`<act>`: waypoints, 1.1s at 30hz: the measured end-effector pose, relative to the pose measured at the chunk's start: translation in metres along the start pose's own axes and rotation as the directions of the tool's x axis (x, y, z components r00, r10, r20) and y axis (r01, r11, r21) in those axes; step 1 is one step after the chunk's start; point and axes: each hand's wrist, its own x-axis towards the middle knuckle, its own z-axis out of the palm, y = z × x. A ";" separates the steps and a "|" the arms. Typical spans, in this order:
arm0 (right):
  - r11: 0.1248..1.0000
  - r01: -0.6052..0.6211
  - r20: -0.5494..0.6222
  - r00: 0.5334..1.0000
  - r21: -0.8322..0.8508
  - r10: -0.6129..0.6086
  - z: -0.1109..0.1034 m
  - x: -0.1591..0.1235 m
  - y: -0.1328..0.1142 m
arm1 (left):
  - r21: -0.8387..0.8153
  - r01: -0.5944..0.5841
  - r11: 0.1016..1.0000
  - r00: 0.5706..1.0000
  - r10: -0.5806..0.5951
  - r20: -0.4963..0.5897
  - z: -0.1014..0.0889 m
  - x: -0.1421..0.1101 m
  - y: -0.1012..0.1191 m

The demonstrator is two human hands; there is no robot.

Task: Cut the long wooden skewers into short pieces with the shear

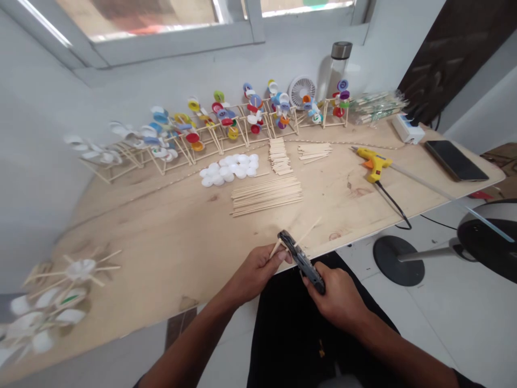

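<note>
My left hand point(264, 269), at the table's front edge, is closed with thumb and fingers pinching thin wooden sticks point(275, 248). My right hand point(339, 295) wraps round the handles of a dark grey, pliers-like cutter point(302, 260), just above my lap. Its black head lies against the left fingertips. One thin stick point(309, 231) passes at the cutter's jaws and sticks out to the upper right. Beyond the hands lies a bundle of long sticks point(266, 195). Shorter cut sticks are piled in one stack point(279, 156) and a smaller one point(315, 151).
White bottle caps point(229, 169) lie left of the stacks. Stick frames with colourful cap wheels point(222, 116) line the wall. A yellow glue gun point(375, 163), a phone point(456, 160) and a power strip point(407, 128) are at right. Stick-and-cap wheels point(81, 268) rest at left.
</note>
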 end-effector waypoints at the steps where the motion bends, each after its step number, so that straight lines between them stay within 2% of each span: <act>1: 1.000 -0.003 -0.005 1.000 0.002 0.003 0.000 0.000 0.000 | 0.006 0.003 1.000 1.000 -0.003 -0.001 0.000 0.000 0.000; 6: 1.000 0.001 -0.018 1.000 0.017 -0.001 -0.001 0.000 0.002 | -0.006 0.007 1.000 1.000 -0.007 0.001 -0.001 -0.004 0.001; 9: 0.995 0.001 0.012 1.000 0.100 -0.003 -0.004 -0.002 0.004 | -0.017 0.013 1.000 0.998 -0.014 -0.065 -0.002 -0.007 0.001; 11: 0.987 -0.013 0.028 1.000 0.163 0.008 -0.005 -0.005 0.007 | 0.068 0.008 0.998 0.991 0.001 -0.135 -0.002 -0.007 0.003; 13: 0.978 -0.017 0.027 1.000 0.206 0.012 -0.005 -0.008 0.010 | 0.246 0.007 0.969 0.980 0.042 -0.194 -0.002 -0.002 0.006; 15: 0.972 -0.011 0.006 1.000 0.235 0.010 -0.005 -0.012 0.013 | 0.455 0.029 0.890 0.971 0.083 -0.224 -0.002 0.006 0.009; 18: 0.961 -0.008 -0.024 1.000 0.275 0.015 -0.004 -0.016 0.018 | 0.702 0.095 0.706 0.963 0.114 -0.245 -0.001 0.025 0.014; 21: 0.949 -0.011 -0.039 0.999 0.316 0.024 -0.004 -0.019 0.023 | 0.824 0.144 0.548 0.964 0.111 -0.242 0.001 0.047 0.019; 24: 0.938 -0.012 -0.045 0.999 0.345 0.030 -0.005 -0.020 0.028 | 0.868 0.146 0.474 0.974 0.085 -0.211 0.004 0.067 0.024; 28: 0.933 -0.016 -0.044 0.998 0.359 0.034 -0.006 -0.020 0.034 | 0.866 0.187 0.464 0.970 0.052 -0.237 0.007 0.082 0.027; 33: 0.929 -0.013 -0.032 0.999 0.371 0.027 -0.006 -0.021 0.040 | 0.840 0.222 0.495 0.957 0.053 -0.284 0.009 0.078 0.023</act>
